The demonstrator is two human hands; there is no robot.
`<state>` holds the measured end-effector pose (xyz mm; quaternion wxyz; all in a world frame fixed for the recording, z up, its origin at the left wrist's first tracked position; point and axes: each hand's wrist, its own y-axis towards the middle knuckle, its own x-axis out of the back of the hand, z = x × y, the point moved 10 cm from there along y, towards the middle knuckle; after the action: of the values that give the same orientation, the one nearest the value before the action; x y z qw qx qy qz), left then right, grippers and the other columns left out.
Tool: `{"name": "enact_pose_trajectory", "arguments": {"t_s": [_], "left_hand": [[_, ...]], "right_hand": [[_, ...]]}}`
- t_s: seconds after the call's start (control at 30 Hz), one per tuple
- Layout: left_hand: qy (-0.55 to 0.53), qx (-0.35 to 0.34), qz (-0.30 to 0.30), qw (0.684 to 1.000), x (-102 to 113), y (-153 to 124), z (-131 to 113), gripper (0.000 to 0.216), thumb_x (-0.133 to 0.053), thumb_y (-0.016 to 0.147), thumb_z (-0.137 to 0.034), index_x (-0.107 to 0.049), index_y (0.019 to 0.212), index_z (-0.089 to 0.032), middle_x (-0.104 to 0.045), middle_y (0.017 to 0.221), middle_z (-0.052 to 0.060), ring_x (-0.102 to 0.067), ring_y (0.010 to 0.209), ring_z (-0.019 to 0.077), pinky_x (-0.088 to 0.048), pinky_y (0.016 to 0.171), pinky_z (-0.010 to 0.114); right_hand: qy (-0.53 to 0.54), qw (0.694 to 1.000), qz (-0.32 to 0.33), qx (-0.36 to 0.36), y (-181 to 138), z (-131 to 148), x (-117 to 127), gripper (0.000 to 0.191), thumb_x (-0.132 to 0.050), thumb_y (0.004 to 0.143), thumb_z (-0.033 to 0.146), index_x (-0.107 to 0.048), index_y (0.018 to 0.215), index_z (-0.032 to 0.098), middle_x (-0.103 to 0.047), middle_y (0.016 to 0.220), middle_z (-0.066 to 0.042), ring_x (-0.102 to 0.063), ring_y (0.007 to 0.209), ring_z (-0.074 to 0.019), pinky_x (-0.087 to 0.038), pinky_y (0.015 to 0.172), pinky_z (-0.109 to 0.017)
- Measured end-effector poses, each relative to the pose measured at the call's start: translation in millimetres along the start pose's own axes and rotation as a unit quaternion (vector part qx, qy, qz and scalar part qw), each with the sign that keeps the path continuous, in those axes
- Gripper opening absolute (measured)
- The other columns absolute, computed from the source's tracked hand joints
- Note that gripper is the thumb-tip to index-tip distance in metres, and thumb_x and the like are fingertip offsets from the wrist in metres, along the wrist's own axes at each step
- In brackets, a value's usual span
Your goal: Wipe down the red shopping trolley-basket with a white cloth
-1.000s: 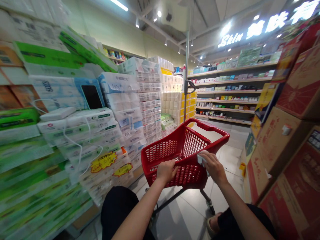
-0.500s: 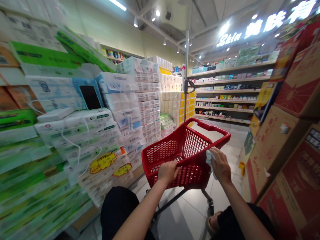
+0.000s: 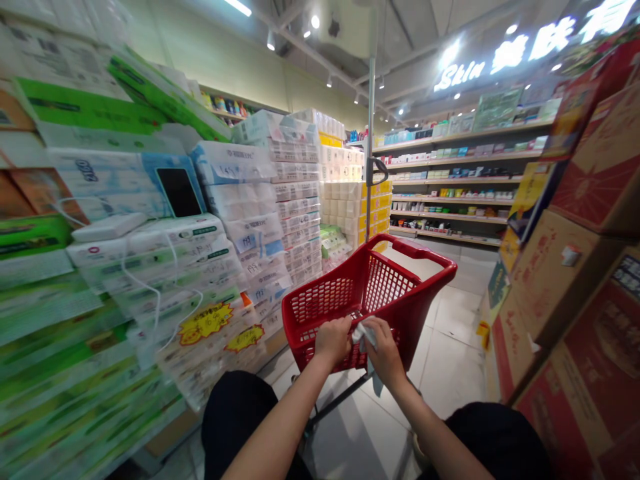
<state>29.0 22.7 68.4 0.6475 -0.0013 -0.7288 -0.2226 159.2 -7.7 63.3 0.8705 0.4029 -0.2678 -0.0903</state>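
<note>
In front of me stands a red plastic shopping cart (image 3: 320, 300) with a perforated basket on a dark wheeled frame. My left hand (image 3: 333, 343) is closed over the near rim of the basket. Just to its right, my right hand (image 3: 383, 348) presses a pale cloth (image 3: 369, 337) against the same rim, its fingers bent around it. A loose end of the cloth hangs below that hand. The fingertips of both hands are partly hidden behind the rim.
Stacked tissue packs (image 3: 255, 220) rise close on the left, with a phone (image 3: 179, 192) and a white power strip (image 3: 110, 228) on them. Cardboard boxes (image 3: 555, 273) line the right. A metal pole (image 3: 371, 133) stands behind the cart, before stocked shelves (image 3: 450, 180).
My right hand has slid the cloth leftward along the near rim, from the cart's handle end to beside my left hand. The left hand keeps its hold; the cart has barely shifted.
</note>
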Motion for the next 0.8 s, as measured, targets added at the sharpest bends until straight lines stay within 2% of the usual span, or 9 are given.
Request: {"name": "enact_pose_trajectory", "arguments": {"t_s": [0.1,0.17,0.23,0.27,0.37,0.43,0.53,0.67,0.8], "left_hand": [[0.004,-0.009,0.005,1.0,-2,-1,1,0.02,-0.056,0.087,-0.025,-0.055,0.106,-0.022,-0.068,0.097,0.005,-0.064,0.089,0.0222,-0.044,0.072,0.031],[0.003,-0.015,-0.005,1.0,0,-2,1,0.017,-0.055,0.089,-0.029,-0.055,0.104,-0.022,-0.068,0.097,0.004,-0.064,0.088,0.0225,-0.044,0.072,0.031],[-0.001,-0.017,-0.015,1.0,1,-3,1,0.018,-0.051,0.092,-0.036,-0.055,0.103,-0.022,-0.068,0.095,0.005,-0.064,0.087,0.0224,-0.044,0.072,0.031],[-0.003,-0.017,-0.019,1.0,2,-4,0,0.02,-0.05,0.093,-0.039,-0.055,0.103,-0.022,-0.068,0.094,0.004,-0.064,0.087,0.0222,-0.044,0.072,0.031],[-0.003,-0.016,-0.023,1.0,2,-4,-2,0.023,-0.048,0.094,-0.042,-0.055,0.104,-0.022,-0.068,0.093,0.004,-0.064,0.086,0.022,-0.044,0.071,0.031],[-0.002,-0.011,-0.024,1.0,2,-4,-3,0.024,-0.047,0.095,-0.042,-0.056,0.105,-0.022,-0.068,0.094,0.004,-0.064,0.085,0.0219,-0.043,0.07,0.031],[-0.004,-0.009,-0.022,1.0,2,-5,-4,0.025,-0.047,0.095,-0.043,-0.056,0.105,-0.022,-0.068,0.093,0.005,-0.064,0.085,0.0217,-0.043,0.07,0.031],[-0.002,-0.015,-0.024,1.0,4,-6,-6,0.025,-0.047,0.095,-0.043,-0.056,0.105,-0.022,-0.068,0.093,0.005,-0.064,0.086,0.0218,-0.043,0.07,0.031],[0.001,-0.014,-0.025,1.0,5,-6,-6,0.025,-0.047,0.095,-0.042,-0.057,0.104,-0.022,-0.068,0.093,0.004,-0.064,0.086,0.0222,-0.044,0.07,0.031]], "right_hand": [[0.004,0.997,0.07,0.022,-6,19,-18,0.036,-0.047,0.088,0.014,-0.055,0.121,0.026,-0.055,0.125,-0.007,-0.053,0.118,-0.0198,-0.047,0.102,-0.038],[-0.023,0.994,0.105,0.037,-3,16,-11,0.035,-0.048,0.089,0.016,-0.057,0.12,0.029,-0.057,0.125,-0.005,-0.053,0.118,-0.0197,-0.048,0.1,-0.037],[-0.06,0.99,0.116,0.045,5,1,10,0.034,-0.048,0.091,0.02,-0.058,0.121,0.032,-0.058,0.127,-0.003,-0.052,0.12,-0.0202,-0.048,0.1,-0.038],[-0.075,0.992,0.095,0.038,11,-11,28,0.033,-0.047,0.092,0.022,-0.058,0.121,0.032,-0.058,0.127,-0.003,-0.052,0.12,-0.0205,-0.048,0.1,-0.039],[-0.104,0.994,-0.03,-0.003,29,-45,90,0.028,-0.046,0.092,0.026,-0.061,0.116,0.029,-0.059,0.124,-0.005,-0.054,0.117,-0.0219,-0.047,0.1,-0.043],[-0.111,0.991,-0.075,-0.013,37,-55,115,0.025,-0.047,0.092,0.03,-0.063,0.111,0.027,-0.062,0.119,-0.006,-0.056,0.113,-0.0223,-0.046,0.1,-0.044],[-0.116,0.987,-0.115,-0.009,46,-47,132,0.025,-0.048,0.093,0.035,-0.064,0.109,0.026,-0.064,0.113,-0.006,-0.058,0.109,-0.022,-0.046,0.1,-0.042],[-0.146,0.971,-0.188,-0.014,54,-34,152,0.032,-0.045,0.095,0.038,-0.062,0.119,0.024,-0.062,0.123,-0.008,-0.054,0.117,-0.0238,-0.041,0.104,-0.044],[-0.213,0.97,-0.115,-0.027,64,-42,143,0.036,-0.045,0.095,0.042,-0.06,0.126,0.031,-0.058,0.134,-0.003,-0.053,0.118,-0.0241,-0.044,0.099,-0.042]]}}
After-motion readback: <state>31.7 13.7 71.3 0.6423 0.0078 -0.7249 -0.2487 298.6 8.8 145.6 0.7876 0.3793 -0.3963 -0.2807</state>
